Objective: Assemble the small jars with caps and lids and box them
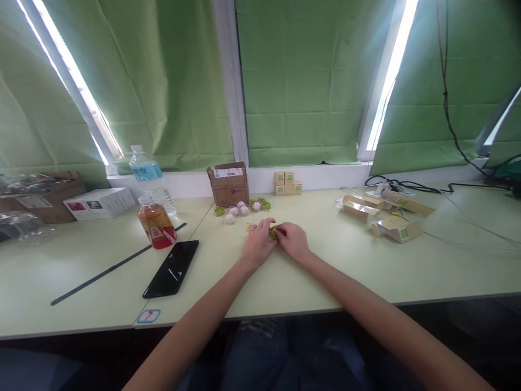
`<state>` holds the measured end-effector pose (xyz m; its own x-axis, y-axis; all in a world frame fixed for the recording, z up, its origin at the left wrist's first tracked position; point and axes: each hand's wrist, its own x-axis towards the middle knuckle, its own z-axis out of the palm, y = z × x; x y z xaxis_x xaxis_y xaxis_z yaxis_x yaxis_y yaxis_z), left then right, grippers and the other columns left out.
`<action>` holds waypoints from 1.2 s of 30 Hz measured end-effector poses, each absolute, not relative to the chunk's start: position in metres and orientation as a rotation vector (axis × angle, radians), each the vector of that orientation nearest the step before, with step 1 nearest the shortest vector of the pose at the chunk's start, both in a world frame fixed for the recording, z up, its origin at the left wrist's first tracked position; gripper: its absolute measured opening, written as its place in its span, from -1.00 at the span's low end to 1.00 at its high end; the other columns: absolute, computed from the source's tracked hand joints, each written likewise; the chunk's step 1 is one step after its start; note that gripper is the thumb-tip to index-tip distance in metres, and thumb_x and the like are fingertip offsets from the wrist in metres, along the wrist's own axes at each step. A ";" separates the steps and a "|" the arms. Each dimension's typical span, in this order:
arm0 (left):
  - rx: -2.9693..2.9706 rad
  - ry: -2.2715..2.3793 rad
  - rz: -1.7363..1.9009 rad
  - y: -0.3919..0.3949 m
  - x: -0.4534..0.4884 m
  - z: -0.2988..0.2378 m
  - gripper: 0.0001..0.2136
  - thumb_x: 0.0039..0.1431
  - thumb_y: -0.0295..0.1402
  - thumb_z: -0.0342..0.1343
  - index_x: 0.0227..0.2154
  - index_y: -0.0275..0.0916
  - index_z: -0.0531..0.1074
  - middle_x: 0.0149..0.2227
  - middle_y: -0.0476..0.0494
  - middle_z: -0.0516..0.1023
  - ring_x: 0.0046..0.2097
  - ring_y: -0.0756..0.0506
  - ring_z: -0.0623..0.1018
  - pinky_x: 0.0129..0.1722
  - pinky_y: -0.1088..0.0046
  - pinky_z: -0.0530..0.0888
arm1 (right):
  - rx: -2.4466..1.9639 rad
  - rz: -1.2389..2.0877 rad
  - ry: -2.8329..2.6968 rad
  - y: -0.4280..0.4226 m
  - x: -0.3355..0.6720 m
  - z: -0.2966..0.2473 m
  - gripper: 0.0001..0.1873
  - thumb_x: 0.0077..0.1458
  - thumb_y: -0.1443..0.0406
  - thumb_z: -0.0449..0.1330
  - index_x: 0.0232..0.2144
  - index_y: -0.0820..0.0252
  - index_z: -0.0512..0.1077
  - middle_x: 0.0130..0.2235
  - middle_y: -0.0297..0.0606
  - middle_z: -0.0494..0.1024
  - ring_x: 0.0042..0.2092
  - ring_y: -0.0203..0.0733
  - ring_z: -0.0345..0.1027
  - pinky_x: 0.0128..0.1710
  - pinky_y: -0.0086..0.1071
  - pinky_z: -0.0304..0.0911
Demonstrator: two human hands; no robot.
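Observation:
My left hand (258,243) and my right hand (293,240) meet on the pale table (334,271), fingers pinched together around a small green and yellow item (272,233). What that item is I cannot make out. Just beyond my hands lie a few small white round pieces (236,213) and green leaf-like pieces (262,204). A small open brown cardboard box (228,184) stands behind them.
A black phone (171,268), a red drink bottle (156,222) and a water bottle (151,179) stand at the left, with a white carton (100,202). Small tan boxes (287,182) line the sill. Flattened tan cartons (386,213) and cables (411,186) lie at the right.

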<state>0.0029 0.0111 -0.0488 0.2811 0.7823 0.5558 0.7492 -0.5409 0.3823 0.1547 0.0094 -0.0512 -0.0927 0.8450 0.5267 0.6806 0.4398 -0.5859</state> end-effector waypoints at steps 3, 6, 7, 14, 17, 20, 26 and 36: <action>2.464 1.474 1.076 0.012 0.003 -0.050 -0.60 0.08 -0.49 0.16 0.00 -0.12 0.31 -0.14 -0.13 0.59 -0.07 -0.23 0.57 0.08 0.18 0.29 | -1.411 0.246 -1.819 0.010 0.155 -0.052 -0.83 0.20 0.30 0.23 -0.37 0.07 0.63 -0.28 -0.21 0.68 -0.26 -0.08 0.49 -0.33 -0.31 0.21; 2.424 1.472 1.079 0.011 0.002 -0.049 -0.62 0.08 -0.44 0.19 -0.02 -0.13 0.32 -0.18 -0.11 0.58 -0.09 -0.23 0.57 0.05 0.19 0.30 | -1.432 0.294 -1.801 0.013 0.158 -0.054 -0.80 0.18 0.25 0.25 -0.47 0.07 0.62 -0.41 -0.23 0.66 -0.38 -0.14 0.45 -0.43 -0.35 0.14; 2.420 1.471 1.079 0.011 0.003 -0.049 -0.64 0.09 -0.43 0.20 -0.03 -0.14 0.33 -0.19 -0.11 0.58 -0.09 -0.23 0.57 0.05 0.19 0.30 | -1.420 0.314 -1.803 0.014 0.159 -0.054 -0.79 0.18 0.25 0.26 -0.49 0.07 0.61 -0.43 -0.23 0.65 -0.41 -0.16 0.44 -0.45 -0.35 0.12; 2.426 1.473 1.057 0.012 0.004 -0.047 -0.64 0.07 -0.45 0.18 -0.04 -0.17 0.33 -0.18 -0.12 0.57 -0.12 -0.22 0.58 0.07 0.17 0.27 | -1.461 0.332 -1.835 0.016 0.160 -0.052 -0.74 0.19 0.27 0.24 -0.53 0.13 0.57 -0.43 -0.16 0.63 -0.42 -0.16 0.41 -0.44 -0.35 0.09; 2.443 1.460 1.051 0.012 0.004 -0.047 -0.65 0.07 -0.47 0.17 -0.06 -0.15 0.33 -0.12 -0.12 0.57 -0.12 -0.21 0.58 0.08 0.18 0.26 | -1.502 0.303 -1.832 0.013 0.158 -0.048 -0.76 0.17 0.27 0.25 -0.54 0.13 0.56 -0.44 -0.16 0.62 -0.45 -0.18 0.38 -0.47 -0.36 0.05; 2.465 1.438 1.051 0.011 0.004 -0.047 -0.67 0.08 -0.47 0.18 -0.07 -0.15 0.33 -0.08 -0.12 0.57 -0.12 -0.20 0.58 0.08 0.18 0.27 | -1.612 0.405 -1.795 0.009 0.157 -0.040 -0.77 0.12 0.25 0.28 -0.56 0.13 0.55 -0.44 -0.16 0.61 -0.44 -0.16 0.40 -0.46 -0.34 0.06; 2.484 1.407 1.050 0.008 0.004 -0.045 -0.70 0.12 -0.47 0.19 -0.08 -0.16 0.34 -0.04 -0.13 0.57 -0.11 -0.18 0.58 0.09 0.17 0.27 | -1.597 0.571 -1.738 0.003 0.159 -0.030 -0.83 0.09 0.32 0.30 -0.54 0.16 0.57 -0.40 -0.15 0.64 -0.40 -0.14 0.44 -0.42 -0.34 0.14; 2.500 1.410 1.063 0.008 0.004 -0.045 -0.73 0.13 -0.49 0.18 -0.11 -0.18 0.34 -0.08 -0.11 0.53 -0.11 -0.16 0.55 0.03 0.20 0.32 | -1.552 0.347 -1.898 0.003 0.154 -0.038 -0.77 0.25 0.37 0.15 -0.39 0.25 0.58 -0.31 -0.15 0.65 -0.29 -0.21 0.43 -0.29 -0.40 0.13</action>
<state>0.0041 0.0081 -0.0445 0.3353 0.7797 0.5289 0.7234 -0.5727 0.3856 0.1542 0.0032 -0.0380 -0.0845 0.9449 0.3164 0.7719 0.2629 -0.5788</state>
